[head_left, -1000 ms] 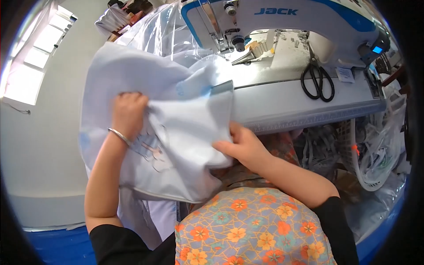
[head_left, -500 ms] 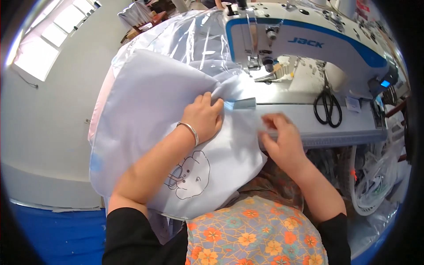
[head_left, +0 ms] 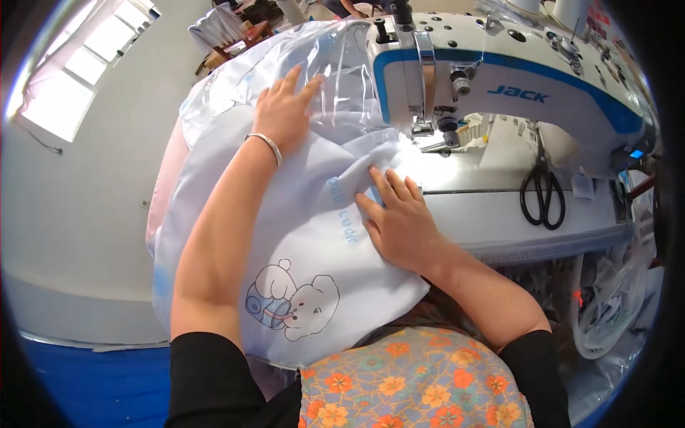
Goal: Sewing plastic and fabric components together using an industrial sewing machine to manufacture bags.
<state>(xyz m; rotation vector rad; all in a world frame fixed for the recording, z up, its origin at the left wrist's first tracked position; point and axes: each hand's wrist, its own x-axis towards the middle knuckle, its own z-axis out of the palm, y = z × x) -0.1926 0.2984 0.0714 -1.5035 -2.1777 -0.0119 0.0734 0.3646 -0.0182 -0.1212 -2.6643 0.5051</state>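
A pale blue-white fabric piece with cartoon animal prints spreads from my lap up onto the sewing machine's bed. My left hand reaches to its far part, fingers spread, beside the clear plastic sheet; whether it touches the plastic or the cloth I cannot tell. Lying on the fabric near the needle area, my right hand has its fingers stretched out, next to light blue printed lettering. The white and blue sewing machine stands just beyond, its lamp lighting the cloth by the presser foot.
Black-handled scissors lie on the machine bed at the right. Below them hangs a white basket holding clear plastic. A chair stands at the back left, and another person shows partly at the top edge.
My left hand has moved away from me, toward the plastic sheet. The right hand has come left from beside the cloth onto it. The fabric has shifted, baring the lettering and more of the animal print.
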